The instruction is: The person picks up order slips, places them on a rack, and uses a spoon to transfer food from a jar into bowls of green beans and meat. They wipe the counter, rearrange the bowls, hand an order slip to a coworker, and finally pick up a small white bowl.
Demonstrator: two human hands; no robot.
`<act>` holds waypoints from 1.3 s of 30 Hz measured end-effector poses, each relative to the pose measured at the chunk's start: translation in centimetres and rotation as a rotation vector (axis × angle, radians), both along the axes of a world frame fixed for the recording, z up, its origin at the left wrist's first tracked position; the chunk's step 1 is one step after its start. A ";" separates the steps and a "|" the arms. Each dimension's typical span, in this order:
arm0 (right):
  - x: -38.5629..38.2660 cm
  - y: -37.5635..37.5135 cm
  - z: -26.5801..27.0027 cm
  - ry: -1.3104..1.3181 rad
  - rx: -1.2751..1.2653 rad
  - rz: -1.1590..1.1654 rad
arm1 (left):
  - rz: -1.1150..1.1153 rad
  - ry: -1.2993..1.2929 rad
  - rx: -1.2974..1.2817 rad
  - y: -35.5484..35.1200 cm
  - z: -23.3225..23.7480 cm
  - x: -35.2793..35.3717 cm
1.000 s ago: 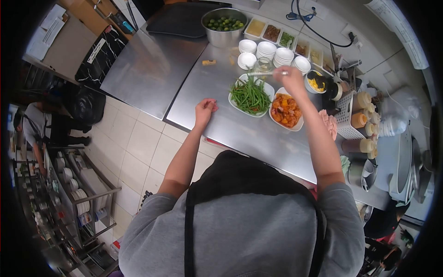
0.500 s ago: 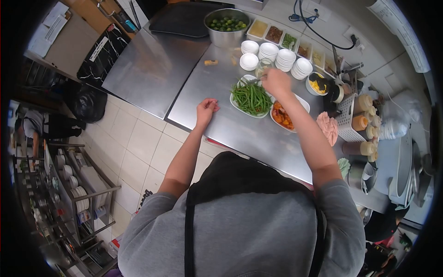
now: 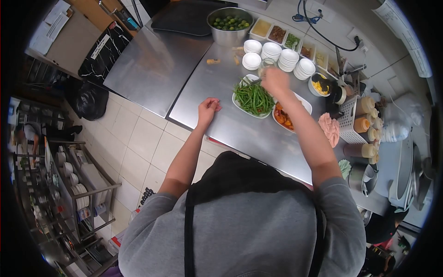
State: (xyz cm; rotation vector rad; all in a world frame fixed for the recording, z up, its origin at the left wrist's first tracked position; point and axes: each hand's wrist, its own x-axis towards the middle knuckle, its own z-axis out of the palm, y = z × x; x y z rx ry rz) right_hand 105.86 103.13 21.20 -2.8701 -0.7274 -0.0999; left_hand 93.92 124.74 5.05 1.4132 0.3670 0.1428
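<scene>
Your right hand grips a utensil at the beans; your left hand, fingers curled together, is by the counter.

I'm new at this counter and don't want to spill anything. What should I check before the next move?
1. Bean dish resting on the counter: ok.
2. Left hand clear of both food dishes: ok, it is off to the left of them.
3. Right hand gripping its tool firmly: cannot tell; the fist is blurred and hides its grip.
4. Full view of the orange food's dish: not ok, the right forearm covers part of it.
5. Counter free of loose bits: not ok, a yellow piece lies left of the small bowls.
</scene>
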 end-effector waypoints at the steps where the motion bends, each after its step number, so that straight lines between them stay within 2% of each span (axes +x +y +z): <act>1: 0.0 -0.5 0.6 0.062 0.025 -0.055 | 0.000 0.003 -0.001 0.0 0.0 0.0; 5: 0.2 -1.4 1.9 0.189 -0.013 -0.161 | 0.008 -0.019 0.005 0.0 -0.2 -0.1; 9: -0.2 0.0 2.2 0.168 -0.017 -0.180 | 0.001 -0.020 0.011 0.0 0.0 0.1; 15: -0.1 1.6 -1.9 0.009 0.020 -0.032 | -0.017 -0.022 0.028 0.0 0.1 -0.2; 18: -0.2 1.1 -1.2 0.007 0.136 -0.070 | -0.020 -0.037 0.045 0.0 0.2 -0.2; 20: -0.4 0.0 0.0 -0.042 0.351 -0.102 | -0.023 -0.037 0.042 -0.2 0.3 -0.3; 23: -0.9 -2.3 2.4 -0.046 0.466 -0.159 | -0.032 -0.031 0.044 -0.1 0.3 -0.1; 26: -2.0 -6.6 4.9 -0.039 0.471 -0.268 | -0.062 -0.011 0.055 -0.1 0.0 -0.2; 30: -3.0 -15.3 4.1 -0.120 0.392 -0.402 | -0.068 -0.002 0.065 -0.1 0.1 -0.1; 33: -4.7 -20.4 1.6 -0.055 0.195 -0.633 | -0.049 -0.001 0.082 -0.2 0.3 0.0; 35: -5.2 -22.5 -0.5 -0.044 0.139 -0.657 | -0.057 0.002 0.085 -0.3 0.2 0.0; 39: -5.6 -22.7 -1.0 -0.009 -0.026 -0.671 | -0.025 0.011 0.065 -0.2 0.3 0.1</act>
